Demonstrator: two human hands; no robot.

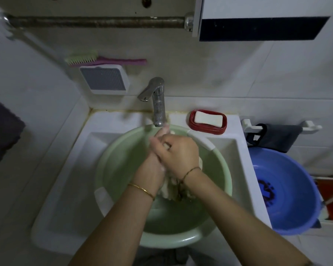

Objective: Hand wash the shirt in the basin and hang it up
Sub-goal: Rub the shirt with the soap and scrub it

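A pale green basin [113, 162] sits in the white sink [65, 189] under the tap. Both hands are over its middle, wringing a bunched, pale cream shirt [169, 191] that hangs down from them toward the water. My right hand [179, 152] lies on top, fingers curled round the cloth. My left hand [152, 166] grips the bundle from below and left, its fingertips blurred near the tap outlet. Most of the shirt is hidden inside the two hands.
A chrome tap [158, 104] stands behind the basin. A red soap dish with a white bar [208, 120] sits on the sink's back right corner. A blue basin [284, 191] stands to the right under a towel rail [277, 129]. A brush [96, 59] and wall holder hang at back.
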